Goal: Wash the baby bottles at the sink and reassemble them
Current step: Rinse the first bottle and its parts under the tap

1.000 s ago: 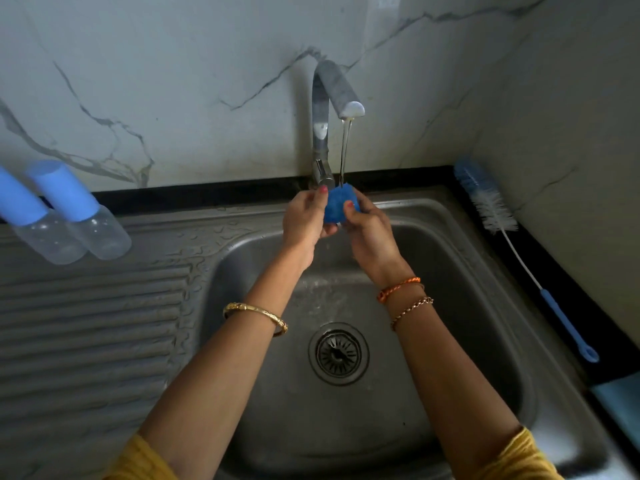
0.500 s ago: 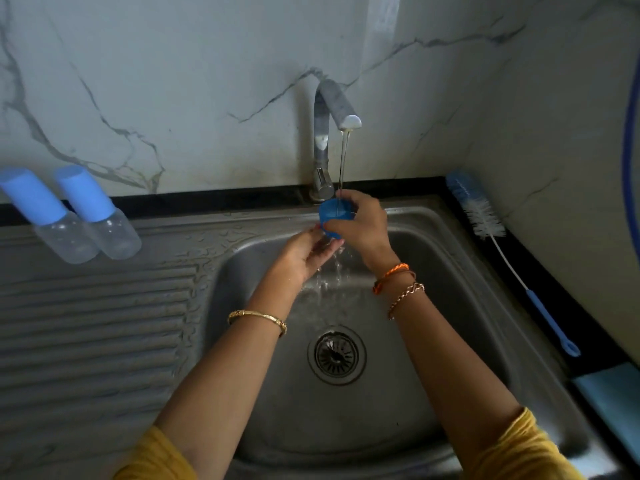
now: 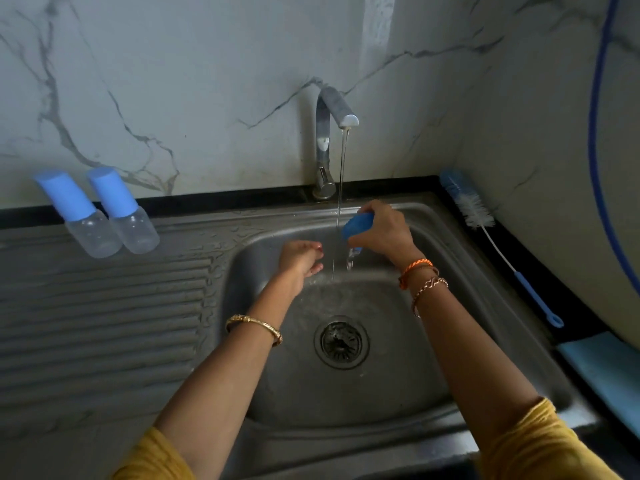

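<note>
Baby bottle cap (image 3: 356, 226), the blue one, sits tilted in your right hand (image 3: 381, 233), fingers curled round it just right of the thin stream from the tap (image 3: 334, 109), and water is spilling out of it into the sink (image 3: 450, 237). Your left hand (image 3: 300, 259) hangs below and to the left, fingers loosely curled, holding nothing, apart from the cap. Two capped bottles (image 3: 104, 216) stand side by side on the draining surface (image 3: 104, 323), well to the left. The bottle brush (image 3: 485, 230) lies along the right edge of the sink, beside the wall.

Your grip is wet and one-handed, so the likeliest slip is the cap sliding out as you tip it; it would probably drop toward the drain (image 3: 341, 342) and need another rinse. Tipping it while off the stream may also leave residue inside, though I cannot tell from here whether any remains. Reaching across for the bottles with dripping hands could knock one over, since they stand touching or nearly so.
</note>
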Available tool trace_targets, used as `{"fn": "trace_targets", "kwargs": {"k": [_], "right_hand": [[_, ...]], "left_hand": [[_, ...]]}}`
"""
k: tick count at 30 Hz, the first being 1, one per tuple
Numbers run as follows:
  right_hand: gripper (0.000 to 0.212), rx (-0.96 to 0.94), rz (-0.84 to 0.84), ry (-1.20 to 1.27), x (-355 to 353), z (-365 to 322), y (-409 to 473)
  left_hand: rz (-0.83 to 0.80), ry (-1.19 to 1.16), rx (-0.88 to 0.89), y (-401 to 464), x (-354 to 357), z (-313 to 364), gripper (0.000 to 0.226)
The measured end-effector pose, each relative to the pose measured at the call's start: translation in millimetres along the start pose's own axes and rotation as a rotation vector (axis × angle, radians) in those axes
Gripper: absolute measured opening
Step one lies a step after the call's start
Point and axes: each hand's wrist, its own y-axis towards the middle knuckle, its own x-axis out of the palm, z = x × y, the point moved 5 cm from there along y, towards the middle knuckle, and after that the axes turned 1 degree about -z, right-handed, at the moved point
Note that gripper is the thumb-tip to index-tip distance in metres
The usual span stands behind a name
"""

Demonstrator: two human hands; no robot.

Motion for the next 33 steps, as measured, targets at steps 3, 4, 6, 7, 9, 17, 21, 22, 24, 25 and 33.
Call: {"fn": "trace_targets", "kwargs": {"k": [3,4,6,7,9,17,21,22,24,25,33], "right_hand": [[0.057,-0.077,0.000,-0.079,-14,-14,-4],[0.057,-0.114,0.020,-0.072,-23,-21,-5],[0.055,-0.167,0.082,0.035,-46,-37,-7],[0.053,-0.185,0.102,0.119,-56,-44,-11],[0.047,-0.232,0.120,0.387,-75,-53,-20],[0.040,0.272,-0.148,0.381,21,37,-80],[0.055,0.125,-0.075,0.375,10,42,-92],[0.054,0.079,-0.056,0.556,-5,29,-94],[0.048,-0.047,-0.065,0.774,-38,8,-92],[0.044,-0.119,-0.066,0.814,-50,-2,-95],[0.034,0.293,-0.034,-0.041,29,53,-122]], "left_hand": [[-0.059,0.069,0.048,-9,3,4,0.026],[-0.083,0.082,0.077,-13,4,10,0.025],[-0.118,0.117,0.144,-22,6,26,0.018],[-0.128,0.117,0.183,-26,5,34,0.015],[-0.162,0.059,0.224,-37,1,46,0.016],[0.054,0.577,0.111,-46,-33,-54,0.021],[0.057,0.588,0.273,-53,-33,-37,0.017],[0.035,0.413,0.224,-49,-35,-25,0.017],[-0.142,0.131,0.137,-56,-30,-1,0.015],[-0.204,0.003,0.153,-63,-27,10,0.014],[-0.042,1.018,0.431,-96,-22,-48,0.026]]}}
